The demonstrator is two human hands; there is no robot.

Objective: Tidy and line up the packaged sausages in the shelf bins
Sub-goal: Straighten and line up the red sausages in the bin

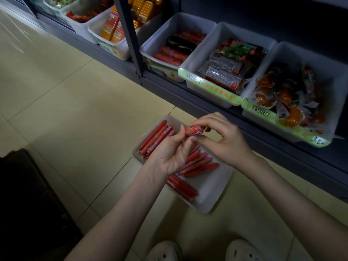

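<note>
Both hands pinch one short sausage (194,130) over the tray (212,189) on the floor: left hand (169,155) at its 9 o'clock end, right hand (222,140) at 3. Slick wrap could slip, dropping it crosswise onto the lined-up sausages (156,140) below.

Floor (75,102): large pale cream tiles with thin darker grout lines running on the diagonal; a soft sheen of light falls across the upper left.
Shelving unit (207,108): dark grey metal, low to the ground, crossing from upper left to right edge; its front lip sits just above the tiles.
Upright post (130,36): dark grey, dividing the shelf into bays.
Shelf interior (282,17): deep in shadow at upper right.
Dark object (28,194): black, bulky, at the left edge; identity unclear.
Lighting: dim overall, brightest on the floor.
</note>
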